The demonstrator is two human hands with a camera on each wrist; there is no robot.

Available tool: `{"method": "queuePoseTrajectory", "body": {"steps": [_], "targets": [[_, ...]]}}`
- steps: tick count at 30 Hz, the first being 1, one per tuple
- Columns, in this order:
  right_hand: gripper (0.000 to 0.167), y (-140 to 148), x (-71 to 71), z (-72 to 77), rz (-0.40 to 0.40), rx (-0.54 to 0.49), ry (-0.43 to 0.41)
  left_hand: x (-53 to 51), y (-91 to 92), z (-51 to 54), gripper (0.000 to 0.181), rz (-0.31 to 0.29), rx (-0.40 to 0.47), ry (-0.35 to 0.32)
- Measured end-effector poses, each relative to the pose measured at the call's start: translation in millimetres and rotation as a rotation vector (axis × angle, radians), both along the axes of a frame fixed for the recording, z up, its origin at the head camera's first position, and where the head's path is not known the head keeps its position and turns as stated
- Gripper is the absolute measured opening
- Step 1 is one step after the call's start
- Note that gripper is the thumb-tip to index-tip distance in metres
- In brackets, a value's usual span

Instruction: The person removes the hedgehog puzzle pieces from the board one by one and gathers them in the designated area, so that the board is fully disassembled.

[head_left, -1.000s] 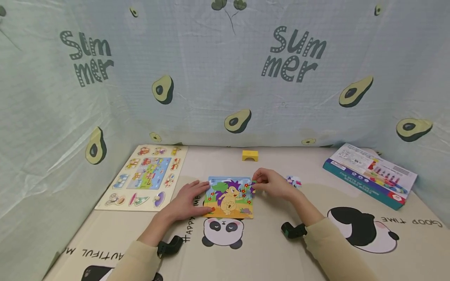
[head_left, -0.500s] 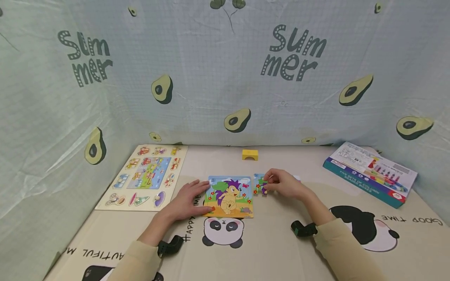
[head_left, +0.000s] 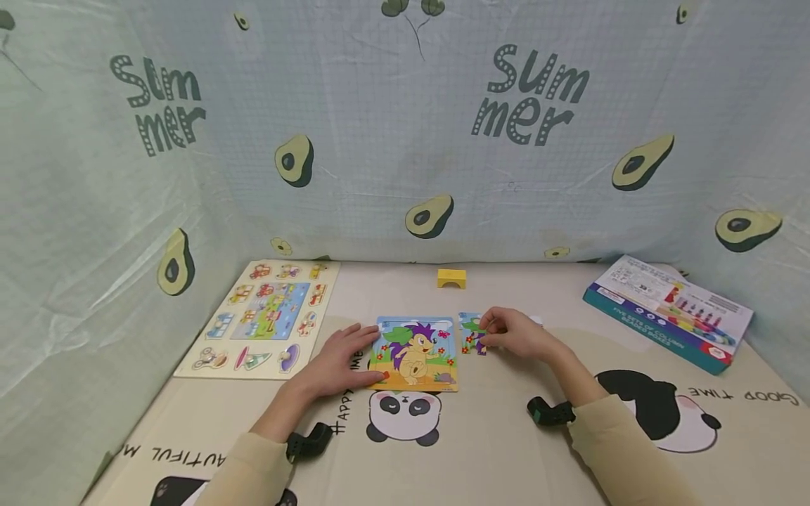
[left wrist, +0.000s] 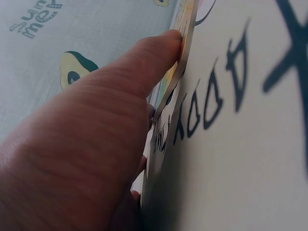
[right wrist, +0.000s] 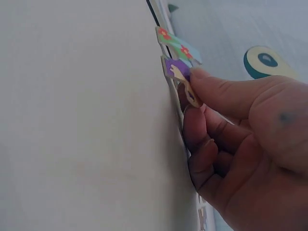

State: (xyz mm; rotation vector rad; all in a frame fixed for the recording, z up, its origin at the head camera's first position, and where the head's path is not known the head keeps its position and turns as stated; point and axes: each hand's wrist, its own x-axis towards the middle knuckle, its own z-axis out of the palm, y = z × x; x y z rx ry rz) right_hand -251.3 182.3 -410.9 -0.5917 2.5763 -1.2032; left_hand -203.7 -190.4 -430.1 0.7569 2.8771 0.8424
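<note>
My left hand [head_left: 342, 358] lies along the left side of a hedgehog jigsaw puzzle [head_left: 414, 355], thumb on its lower left corner, fingers at its left edge. In the left wrist view the thumb [left wrist: 159, 55] presses on the board's edge. Just right of the puzzle, my right hand [head_left: 515, 334] pinches a purple-and-tan puzzle piece [right wrist: 177, 70] between thumb and fingertips. Beside it is a piece with red flowers on green and blue [right wrist: 178, 45]; whether the two are joined I cannot tell. The fingers partly cover both in the head view.
Behind the puzzle stands a yellow arch block [head_left: 451, 279]. A peg board with picture pieces [head_left: 310, 292] lies at the left. A box of column blocks [head_left: 667, 313] rests at the right. Another piece [head_left: 537, 320] peeks out behind the right hand.
My right hand has moved right from the puzzle's upper right edge, bringing the flowered and purple pieces off the board. In the last half second it barely moved. The left hand stays put.
</note>
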Motion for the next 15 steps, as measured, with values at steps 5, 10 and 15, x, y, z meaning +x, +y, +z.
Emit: {"method": "queuePoseTrajectory", "body": {"steps": [5, 10, 15], "targets": [[0.015, -3.1, 0.2, -2.3, 0.007, 0.021, 0.039, 1.3, -1.3, 1.3, 0.083, 0.01, -0.002, -0.008], [0.015, -4.2, 0.7, -2.4, 0.005, 0.056, 0.083, 1.3, -1.8, 0.5, 0.082, 0.011, 0.003, -0.009], [0.015, -1.7, 2.2, -3.2, -0.004, 0.069, 0.095, 0.1, 0.4, -0.7, 0.082, 0.002, 0.001, -0.007]]}}
